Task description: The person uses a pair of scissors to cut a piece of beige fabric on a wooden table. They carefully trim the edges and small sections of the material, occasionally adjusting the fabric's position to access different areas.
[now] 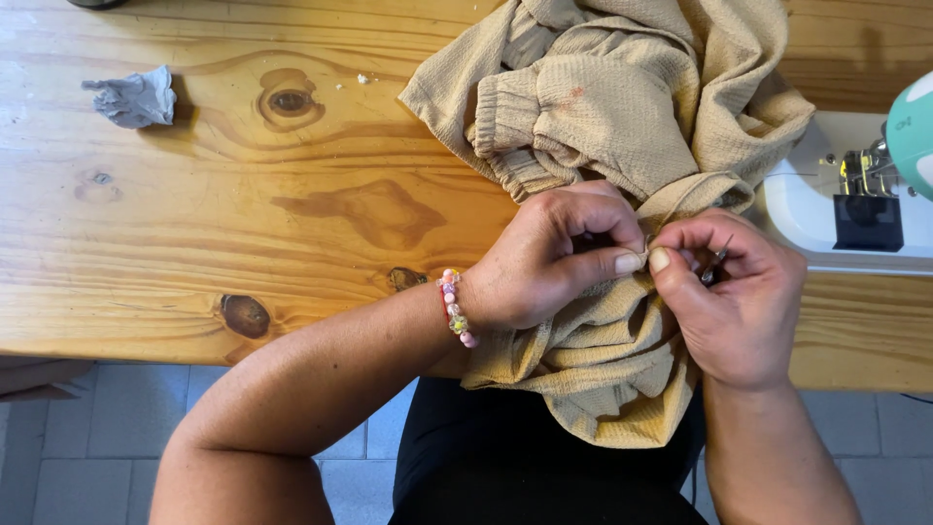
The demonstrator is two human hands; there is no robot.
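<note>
Beige garment (622,107): crinkled fabric, heaped on the tabletop (243,194), lower part hanging over the near edge onto the lap.
Left hand (554,258): fingers curled, thumb and forefinger pinching a fold of the garment; beaded bracelet (455,307) on the wrist.
Right hand (729,297): closed, thumb tip pinching the same fold just beside the left thumb; a thin dark metal tool (717,261) sits between the fingers, kind unclear.
Sewing machine (855,185): white with a mint part, right edge, touching the garment.
Crumpled grey scrap (136,97): far left, well apart.
Floor (87,428): pale tiles.
</note>
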